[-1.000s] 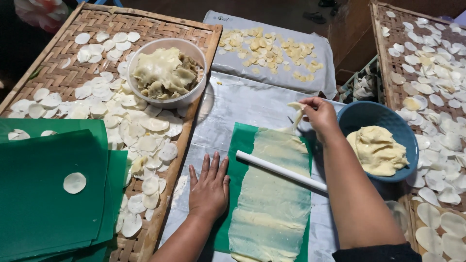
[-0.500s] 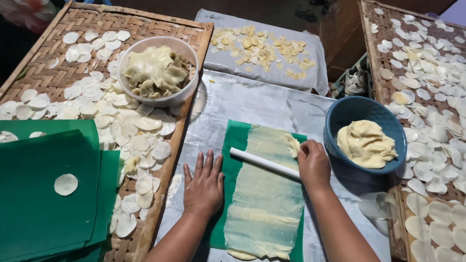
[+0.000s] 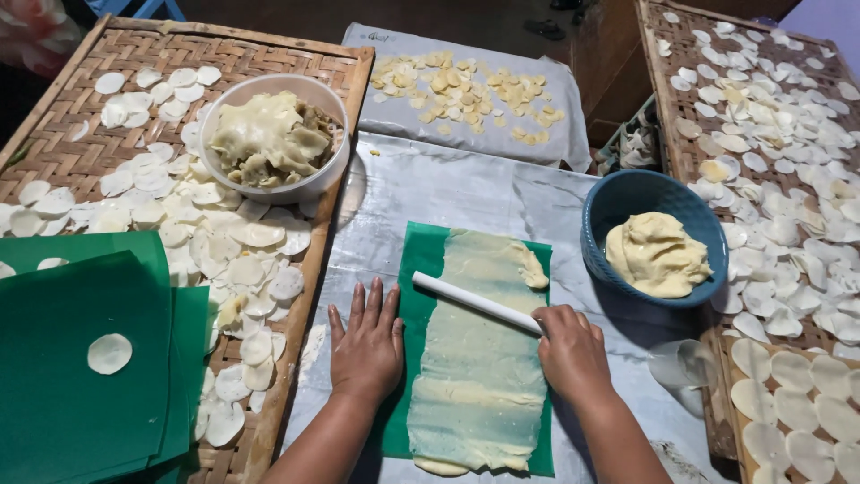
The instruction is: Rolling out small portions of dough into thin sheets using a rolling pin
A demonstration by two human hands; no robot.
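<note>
Since a moment ago, the right hand (image 3: 573, 351) has been closed on the white rod (image 3: 477, 303), laid slantwise, far-left to near-right, across the dough sheet (image 3: 479, 376); the left hand (image 3: 365, 345) is pressed flat.

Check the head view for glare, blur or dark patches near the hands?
Head view: sharp around both hands, no motion blur on the left hand or right hand; soft glare on the silvery sheet above the green mat; top edge falls into darkness; right hand's shadow darkens the sheet below the blue bowl.

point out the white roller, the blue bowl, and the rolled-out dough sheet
white roller (image 3: 470, 300): head view, middle of the rod.
blue bowl (image 3: 618, 202): head view, inner wall.
dough sheet (image 3: 479, 376): head view, centre of the sheet.
</note>
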